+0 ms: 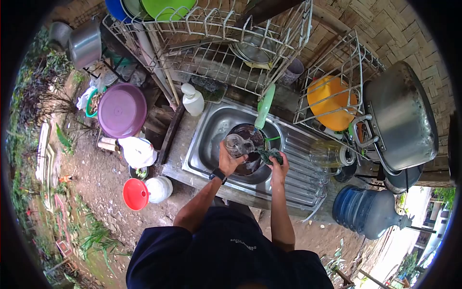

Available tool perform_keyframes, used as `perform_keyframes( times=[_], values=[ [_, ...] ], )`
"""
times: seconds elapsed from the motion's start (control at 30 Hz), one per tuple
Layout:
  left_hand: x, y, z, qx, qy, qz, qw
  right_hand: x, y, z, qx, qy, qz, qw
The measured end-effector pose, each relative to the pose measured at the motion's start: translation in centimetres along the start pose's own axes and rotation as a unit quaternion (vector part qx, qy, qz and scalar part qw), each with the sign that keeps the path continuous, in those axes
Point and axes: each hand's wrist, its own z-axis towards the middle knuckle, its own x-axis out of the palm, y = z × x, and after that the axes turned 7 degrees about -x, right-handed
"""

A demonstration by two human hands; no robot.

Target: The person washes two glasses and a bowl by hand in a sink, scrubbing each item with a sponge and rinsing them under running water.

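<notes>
Over the metal sink point(192, 155), my left hand point(228, 163) is wrapped round a clear drinking glass point(235, 144), with its mouth tipped toward my right side. My right hand point(279, 169) grips a dark green scouring pad point(267, 156) close to the glass's rim. Below both hands, a dark round pan point(258, 137) sits in the sink basin, partly hidden by the glass and my fingers. A light green tube-like piece point(264, 108) hangs over the pan from the back edge of the sink.
Glassware point(318, 182) and a big clear jar point(327, 154) lie on the ribbed drainboard point(293, 168). A white pump bottle point(193, 100) stands at the sink's back left corner. Wire racks point(211, 29) overhang the back; a large pot point(402, 118) and water jug point(368, 212) are at right.
</notes>
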Motion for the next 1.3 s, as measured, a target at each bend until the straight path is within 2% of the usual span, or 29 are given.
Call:
perform_keyframes(
  times=[0.13, 0.17, 0.27, 0.3, 0.33, 0.37, 0.4, 0.43, 0.5, 0.53, 0.57, 0.67, 0.7, 0.73, 0.77, 0.8, 0.83, 0.87, 0.9, 0.93, 0.97, 1.0, 1.03, 1.07, 1.13, 1.17, 1.27, 1.3],
  values=[
    [-0.3, -0.6, 0.2, -0.031, -0.097, 0.017, 0.995, 0.4, 1.0, -0.7, -0.005, 0.034, -0.033, 0.999],
    [-0.2, -0.9, 0.1, -0.092, -0.077, -0.09, 0.989, 0.7, 1.5, -1.0, -0.005, 0.048, -0.042, 0.998],
    [0.0, -0.9, 0.3, -0.262, -0.017, -0.348, 0.9, 3.1, 2.2, -2.5, 0.014, 0.103, 0.024, 0.994],
    [-0.1, 0.6, 0.9, -0.314, -0.002, -0.396, 0.863, 4.0, 2.7, -2.7, 0.041, 0.163, 0.073, 0.983],
    [0.0, 2.0, 1.3, -0.365, 0.013, -0.441, 0.82, 4.4, 3.0, -3.1, -0.016, 0.173, -0.002, 0.985],
    [-0.1, 1.0, 1.1, -0.332, 0.075, -0.51, 0.79, 4.9, 3.2, -3.5, -0.072, 0.181, -0.076, 0.978],
    [-0.2, 1.0, 1.1, -0.339, 0.078, -0.534, 0.77, 5.2, 3.4, -3.9, -0.126, 0.188, -0.149, 0.963],
    [-0.3, 1.0, 1.1, -0.345, 0.082, -0.558, 0.75, 5.0, 3.7, -4.6, -0.14, 0.201, -0.142, 0.959],
    [-0.4, 0.6, 1.0, -0.368, 0.102, -0.584, 0.716, 4.4, 3.9, -4.6, -0.25, 0.333, -0.313, 0.853],
    [-0.5, 0.4, 0.8, -0.371, 0.122, -0.563, 0.728, 4.1, 4.0, -4.7, -0.297, 0.391, -0.392, 0.778],
    [-0.7, -0.1, 0.5, -0.374, 0.143, -0.541, 0.74, 4.6, 3.9, -4.8, -0.258, 0.421, -0.376, 0.784],
    [0.0, 0.6, -0.1, -0.343, 0.184, -0.508, 0.768, 6.0, 2.4, -2.6, -0.415, 0.476, -0.491, 0.6],
    [0.4, 2.0, 0.1, -0.338, 0.205, -0.477, 0.785, 6.4, 1.5, -2.0, -0.385, 0.488, -0.469, 0.627],
    [0.8, 3.4, 0.5, -0.331, 0.226, -0.444, 0.801, 6.4, 1.0, -1.6, -0.368, 0.496, -0.478, 0.624],
    [0.6, 1.1, 0.3, -0.336, 0.186, -0.424, 0.82, 6.5, 0.6, -1.2, -0.351, 0.505, -0.486, 0.621],
    [0.2, 0.6, 0.3, -0.336, 0.193, -0.409, 0.826, 6.5, -0.1, -0.9, -0.333, 0.513, -0.493, 0.618],
    [0.0, 0.1, 0.3, -0.337, 0.201, -0.394, 0.831, 6.2, -1.4, -0.8, -0.312, 0.49, -0.449, 0.678],
    [0.0, -0.2, 0.7, -0.335, 0.209, -0.381, 0.836, 6.3, -2.4, -0.5, -0.144, 0.474, -0.241, 0.834],
    [-0.1, 0.8, 0.9, -0.329, 0.246, -0.421, 0.809, 6.5, -3.1, -0.3, 0.04, 0.414, -0.012, 0.909],
    [0.0, 1.8, 0.6, -0.327, 0.248, -0.439, 0.799, 6.5, -4.0, -0.7, 0.221, 0.31, 0.22, 0.898],
    [0.2, 2.0, 0.9, -0.321, 0.251, -0.457, 0.791, 6.8, -3.9, -1.4, 0.176, 0.287, 0.215, 0.917],
    [0.5, 2.1, 1.2, -0.314, 0.253, -0.477, 0.781, 7.4, -3.9, -1.8, 0.202, 0.275, 0.188, 0.921],
    [0.2, 2.6, 1.4, -0.326, 0.286, -0.474, 0.766, 7.0, -3.3, -1.5, -0.025, 0.382, -0.139, 0.913],
    [0.2, 1.4, 1.3, -0.323, 0.253, -0.394, 0.822, 6.8, -2.9, -1.0, -0.246, 0.425, -0.442, 0.751],
    [0.4, -2.7, 0.9, -0.298, 0.184, -0.222, 0.91, 6.7, -2.6, -0.8, -0.238, 0.435, -0.431, 0.754],
    [0.9, -3.3, 0.8, -0.29, 0.137, -0.208, 0.924, 6.6, -2.5, -0.5, -0.237, 0.441, -0.426, 0.754],
    [2.0, -1.3, 0.6, -0.285, 0.078, -0.287, 0.911, 5.4, -4.4, 0.1, -0.288, 0.408, -0.411, 0.763],
    [1.7, -1.8, 0.2, -0.319, 0.064, -0.341, 0.882, 5.1, -5.3, -0.1, 0.053, 0.382, -0.106, 0.917]
  ],
)
